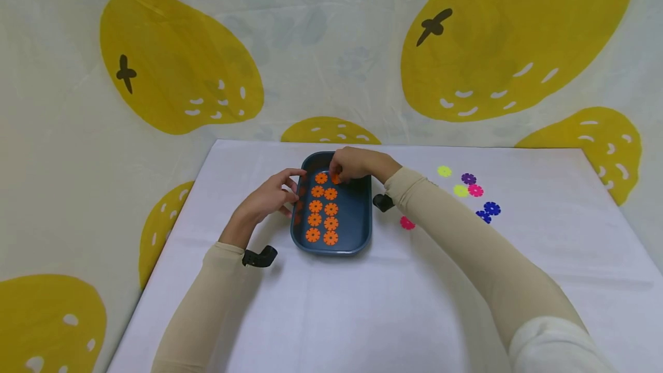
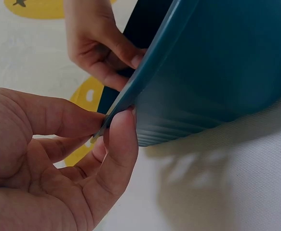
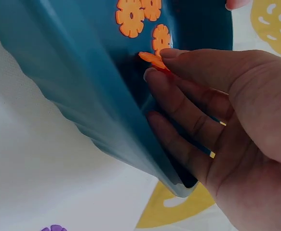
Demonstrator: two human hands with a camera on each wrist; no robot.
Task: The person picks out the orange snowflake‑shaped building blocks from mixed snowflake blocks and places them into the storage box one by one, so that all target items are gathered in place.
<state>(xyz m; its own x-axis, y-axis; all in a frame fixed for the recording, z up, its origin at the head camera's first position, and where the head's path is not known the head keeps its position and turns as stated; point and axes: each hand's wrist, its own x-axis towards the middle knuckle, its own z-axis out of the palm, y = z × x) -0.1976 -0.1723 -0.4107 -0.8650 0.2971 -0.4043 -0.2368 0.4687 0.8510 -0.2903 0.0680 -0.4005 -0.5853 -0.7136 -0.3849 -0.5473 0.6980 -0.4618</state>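
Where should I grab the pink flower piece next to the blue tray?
Probably by its outer edge, pinched from above: the pink flower piece lies flat on the white table, right of the blue tray, with no other pieces touching it.

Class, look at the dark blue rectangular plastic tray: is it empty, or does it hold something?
Not empty. The dark blue rectangular plastic tray holds orange flower-shaped discs in two columns; the right hand pinches one more inside it.
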